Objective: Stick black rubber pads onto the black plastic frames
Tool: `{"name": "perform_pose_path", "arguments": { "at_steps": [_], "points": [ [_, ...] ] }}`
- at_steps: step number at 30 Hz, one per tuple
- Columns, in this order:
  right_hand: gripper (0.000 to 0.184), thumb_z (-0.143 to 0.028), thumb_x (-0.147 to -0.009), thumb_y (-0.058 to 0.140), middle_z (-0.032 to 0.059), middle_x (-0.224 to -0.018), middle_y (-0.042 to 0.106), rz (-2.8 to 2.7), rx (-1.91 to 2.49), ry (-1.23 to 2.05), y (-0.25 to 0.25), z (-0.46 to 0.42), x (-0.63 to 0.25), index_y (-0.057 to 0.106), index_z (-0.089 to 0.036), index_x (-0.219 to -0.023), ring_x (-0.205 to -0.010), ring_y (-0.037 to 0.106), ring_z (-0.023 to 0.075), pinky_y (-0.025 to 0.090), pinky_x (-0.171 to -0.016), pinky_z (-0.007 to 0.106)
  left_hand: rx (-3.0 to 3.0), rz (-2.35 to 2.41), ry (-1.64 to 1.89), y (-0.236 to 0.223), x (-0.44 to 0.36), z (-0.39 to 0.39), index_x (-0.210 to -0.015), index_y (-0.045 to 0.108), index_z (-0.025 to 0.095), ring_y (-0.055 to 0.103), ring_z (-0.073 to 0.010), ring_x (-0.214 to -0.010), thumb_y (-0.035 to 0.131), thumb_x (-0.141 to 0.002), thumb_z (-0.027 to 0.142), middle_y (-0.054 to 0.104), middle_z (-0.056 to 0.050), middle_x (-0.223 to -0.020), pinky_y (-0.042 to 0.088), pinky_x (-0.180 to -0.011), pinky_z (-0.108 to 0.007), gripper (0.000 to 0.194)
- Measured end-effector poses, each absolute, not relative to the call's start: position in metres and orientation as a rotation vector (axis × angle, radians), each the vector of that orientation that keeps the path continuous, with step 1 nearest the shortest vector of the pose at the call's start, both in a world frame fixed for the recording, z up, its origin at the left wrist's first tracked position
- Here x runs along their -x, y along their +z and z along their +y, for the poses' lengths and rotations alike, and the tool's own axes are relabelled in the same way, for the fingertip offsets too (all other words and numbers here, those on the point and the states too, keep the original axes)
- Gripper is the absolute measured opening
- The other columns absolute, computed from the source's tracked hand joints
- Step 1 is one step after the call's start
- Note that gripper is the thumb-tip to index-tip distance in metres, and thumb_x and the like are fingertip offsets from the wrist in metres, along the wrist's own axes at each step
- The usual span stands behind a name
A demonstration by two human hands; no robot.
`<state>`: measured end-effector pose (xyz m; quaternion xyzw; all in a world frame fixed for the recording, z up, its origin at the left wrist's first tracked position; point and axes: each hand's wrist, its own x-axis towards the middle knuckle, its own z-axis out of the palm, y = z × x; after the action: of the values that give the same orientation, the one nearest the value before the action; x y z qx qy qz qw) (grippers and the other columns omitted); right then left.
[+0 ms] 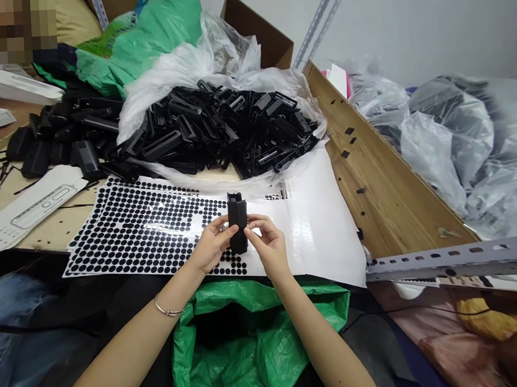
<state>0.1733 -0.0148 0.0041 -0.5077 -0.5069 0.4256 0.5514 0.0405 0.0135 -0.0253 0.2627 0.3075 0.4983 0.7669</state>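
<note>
A black plastic casing (238,220) stands upright between my two hands, its open end at the top. My left hand (213,242) grips it from the left, thumb on its near face. From the right side my right hand (267,242) holds the same part with thumb and fingers. Beneath and behind lie white sheets of round black stickers (156,222), some spots without dots. Close to my forearms an open green woven sack (245,356) hangs below the table edge; its inside is dark.
A clear plastic bag (137,110) spills a heap of black plastic parts (211,126) at the back. More black casings (87,159) and printed white cards (34,205) lie left. A wooden board (383,181) with a metal rail (452,255) borders the right. A person is at far left.
</note>
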Motion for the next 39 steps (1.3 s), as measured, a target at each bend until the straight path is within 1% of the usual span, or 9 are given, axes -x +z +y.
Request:
{"name": "perform_pose_path", "arguments": {
  "at_steps": [6,9,12,16,20,23,29,34,39],
  "points": [
    [0.032,-0.035,-0.066,0.080,0.0047,-0.091,0.064,-1.065,1.222,0.996,0.000,-0.010,-0.174,0.051,-0.022,-0.064,-0.101,0.062,0.0232,0.053,-0.089,0.041,-0.583,0.678,1.079,-0.023,-0.040,0.014,-0.088,0.071,0.021,0.065,-0.0135,-0.071,0.086,-0.060,0.032,0.072,0.000,-0.084,0.052,-0.063,-0.024,0.034],
    [0.039,-0.031,-0.056,0.086,0.0021,-0.094,0.066,-1.006,1.204,1.075,0.000,-0.009,-0.176,0.058,-0.024,-0.082,-0.095,0.063,0.0205,0.053,-0.087,0.038,-0.621,0.676,1.051,-0.023,-0.039,0.014,-0.090,0.072,0.021,0.066,-0.0152,-0.077,0.086,-0.059,0.031,0.073,-0.001,-0.089,0.052,-0.066,-0.024,0.035],
    [0.040,-0.033,-0.064,0.081,0.0038,-0.107,0.065,-1.070,1.160,1.175,0.000,-0.010,-0.175,0.066,-0.026,-0.101,-0.097,0.061,0.0193,0.052,-0.086,0.035,-0.673,0.647,1.029,-0.024,-0.039,0.013,-0.092,0.074,0.022,0.067,-0.0168,-0.084,0.085,-0.063,0.030,0.074,-0.003,-0.096,0.053,-0.069,-0.024,0.033],
    [0.033,-0.037,-0.072,0.075,0.0034,-0.118,0.059,-1.147,1.076,1.167,0.001,-0.010,-0.178,0.071,-0.028,-0.104,-0.098,0.059,0.0178,0.050,-0.088,0.034,-0.678,0.589,1.014,-0.024,-0.036,0.012,-0.093,0.074,0.023,0.070,-0.0178,-0.086,0.085,-0.064,0.030,0.075,-0.004,-0.091,0.054,-0.070,-0.022,0.032],
    [0.026,-0.046,-0.081,0.065,0.0038,-0.114,0.057,-1.129,1.095,1.073,0.007,-0.008,-0.192,0.073,-0.028,-0.097,-0.097,0.057,0.0169,0.051,-0.082,0.031,-0.752,0.416,0.875,-0.018,-0.031,0.009,-0.092,0.073,0.020,0.068,-0.0283,-0.101,0.084,-0.064,0.034,0.073,-0.010,-0.108,0.057,-0.077,-0.034,0.033],
    [0.019,-0.042,-0.078,0.070,0.0013,-0.087,0.060,-1.128,1.191,1.009,0.015,-0.008,-0.202,0.070,-0.023,-0.081,-0.078,0.056,0.0137,0.050,-0.073,0.029,-0.857,0.285,0.809,-0.014,-0.029,0.005,-0.083,0.074,0.019,0.059,-0.0356,-0.117,0.083,-0.065,0.034,0.061,-0.012,-0.132,0.055,-0.085,-0.040,0.025],
    [0.027,-0.040,-0.075,0.073,-0.0017,-0.066,0.053,-1.227,1.220,1.096,0.028,-0.014,-0.214,0.061,-0.019,-0.063,-0.063,0.051,0.0110,0.050,-0.057,0.024,-1.024,0.252,0.844,-0.016,-0.032,0.003,-0.074,0.074,0.019,0.051,-0.0328,-0.128,0.079,-0.072,0.023,0.054,-0.009,-0.141,0.037,-0.107,-0.044,0.007],
    [0.024,-0.038,-0.073,0.075,0.0000,-0.075,0.055,-1.297,1.197,1.247,0.032,-0.013,-0.218,0.063,-0.018,-0.067,-0.071,0.057,0.0133,0.058,-0.061,0.029,-0.971,0.479,0.869,-0.017,-0.031,0.007,-0.085,0.075,0.020,0.067,-0.0249,-0.099,0.080,-0.071,0.028,0.072,-0.010,-0.109,0.051,-0.085,-0.034,0.017],
    [0.026,-0.042,-0.075,0.073,0.0001,-0.077,0.052,-1.197,1.193,1.293,0.033,-0.011,-0.218,0.063,-0.019,-0.067,-0.070,0.053,0.0125,0.059,-0.061,0.029,-0.823,0.703,0.823,-0.018,-0.028,0.013,-0.090,0.074,0.018,0.067,-0.0165,-0.077,0.081,-0.068,0.038,0.073,-0.007,-0.092,0.053,-0.063,-0.023,0.031]
  ]
}}
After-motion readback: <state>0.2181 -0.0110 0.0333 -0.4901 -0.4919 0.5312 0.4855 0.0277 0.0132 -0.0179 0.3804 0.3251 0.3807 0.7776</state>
